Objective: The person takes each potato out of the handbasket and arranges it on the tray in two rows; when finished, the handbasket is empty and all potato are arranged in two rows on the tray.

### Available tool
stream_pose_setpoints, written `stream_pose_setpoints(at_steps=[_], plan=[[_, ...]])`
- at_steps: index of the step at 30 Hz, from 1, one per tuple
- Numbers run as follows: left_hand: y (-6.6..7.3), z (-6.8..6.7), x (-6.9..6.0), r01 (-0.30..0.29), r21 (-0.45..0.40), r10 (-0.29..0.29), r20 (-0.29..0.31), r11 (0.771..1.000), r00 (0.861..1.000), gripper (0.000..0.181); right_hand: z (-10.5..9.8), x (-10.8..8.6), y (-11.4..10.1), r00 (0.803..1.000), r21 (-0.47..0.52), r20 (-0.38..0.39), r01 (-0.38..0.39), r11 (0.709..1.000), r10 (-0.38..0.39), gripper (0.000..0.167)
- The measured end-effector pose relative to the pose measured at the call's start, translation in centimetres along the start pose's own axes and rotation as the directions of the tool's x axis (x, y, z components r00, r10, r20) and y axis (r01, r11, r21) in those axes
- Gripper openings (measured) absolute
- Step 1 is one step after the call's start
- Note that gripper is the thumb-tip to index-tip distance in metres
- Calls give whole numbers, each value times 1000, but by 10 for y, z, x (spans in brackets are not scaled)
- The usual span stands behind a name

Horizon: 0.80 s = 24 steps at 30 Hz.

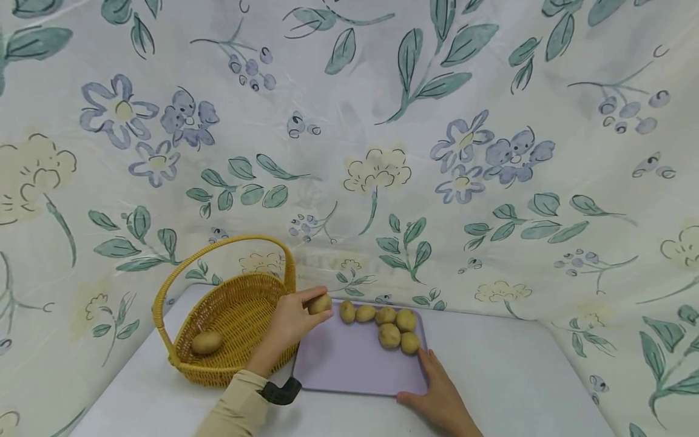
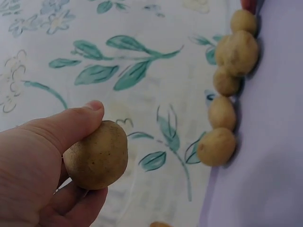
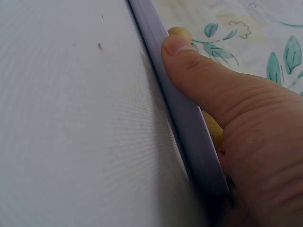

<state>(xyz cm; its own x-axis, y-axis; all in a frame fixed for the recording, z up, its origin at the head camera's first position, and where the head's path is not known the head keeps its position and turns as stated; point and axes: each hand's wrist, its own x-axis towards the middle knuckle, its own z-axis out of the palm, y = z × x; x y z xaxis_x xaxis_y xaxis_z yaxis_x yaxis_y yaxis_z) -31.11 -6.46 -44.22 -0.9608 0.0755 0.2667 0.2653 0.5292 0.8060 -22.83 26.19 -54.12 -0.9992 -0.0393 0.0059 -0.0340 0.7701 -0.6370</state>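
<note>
My left hand (image 1: 289,321) pinches a potato (image 2: 99,158) between thumb and fingers, above the far left part of the lilac tray (image 1: 349,367). Several more potatoes (image 1: 389,335) lie on that tray, some in a row along its far edge and others grouped at the far right corner. At the near right corner, my right hand (image 1: 442,394) grips the tray, its thumb on the front edge and its fingers along the right side. In the right wrist view the thumb presses the tray's rim (image 3: 184,123), and the other fingers are mostly hidden.
Left of the tray stands a yellow wicker basket (image 1: 240,328) with a tall arched handle; one potato (image 1: 207,342) lies inside it. Both stand on a white table (image 1: 502,364). A floral sheet (image 1: 338,121) hangs behind and at the sides.
</note>
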Motion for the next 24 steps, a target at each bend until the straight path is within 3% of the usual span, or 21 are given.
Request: stream_pose_setpoints(at_steps=[11,18,24], plan=[[-2,35,1,-72,-53,73,22,996,997,48,0,0,0,1000,0,4,-1,1000,1,117],[-6,56,3,-162,41,159,69,986,985,50,2,2,3,1000,6,4,-23,1000,23,119],[-8,68,3,-149,47,143,119,988,983,53,3,1,2,1000,13,2,-23,1000,23,119]])
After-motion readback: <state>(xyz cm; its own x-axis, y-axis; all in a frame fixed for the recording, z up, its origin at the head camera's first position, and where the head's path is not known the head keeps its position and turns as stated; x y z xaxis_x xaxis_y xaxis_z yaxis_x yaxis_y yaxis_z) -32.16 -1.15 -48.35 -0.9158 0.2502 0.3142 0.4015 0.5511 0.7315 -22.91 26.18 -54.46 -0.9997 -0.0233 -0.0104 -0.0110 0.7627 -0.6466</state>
